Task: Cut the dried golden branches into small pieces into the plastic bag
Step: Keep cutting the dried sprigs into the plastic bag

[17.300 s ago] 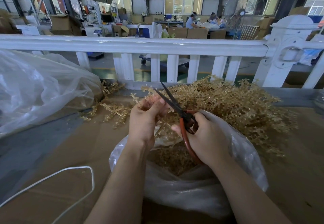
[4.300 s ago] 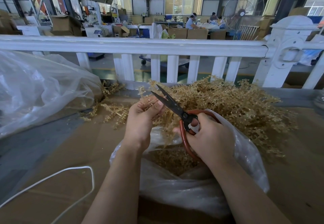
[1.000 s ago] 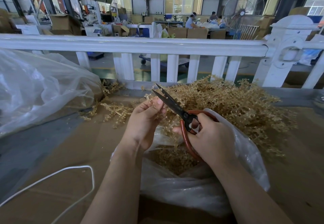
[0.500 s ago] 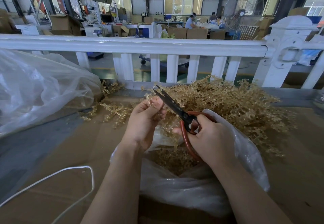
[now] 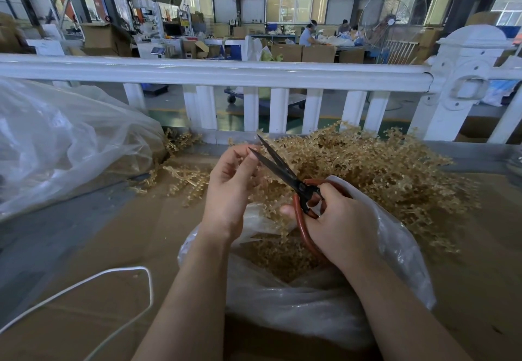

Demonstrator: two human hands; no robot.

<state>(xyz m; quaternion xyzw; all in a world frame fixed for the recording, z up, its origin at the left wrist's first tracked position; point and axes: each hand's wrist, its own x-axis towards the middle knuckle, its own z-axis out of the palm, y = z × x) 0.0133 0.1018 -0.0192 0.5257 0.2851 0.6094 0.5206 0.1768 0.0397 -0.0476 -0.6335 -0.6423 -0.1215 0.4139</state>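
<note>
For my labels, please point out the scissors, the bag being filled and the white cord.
scissors [image 5: 285, 173]: head view, on the dark blades near the pivot.
bag [image 5: 296, 307]: head view, on its clear front wall, between the forearms.
cord [image 5: 149, 281]: head view, on the bend of its loop, lower left.

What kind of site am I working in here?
Most likely a factory or packing workshop: stacked cartons and workers at a bench behind the white railing, a big industrial fan, and a heap of golden branches on the table.
</note>
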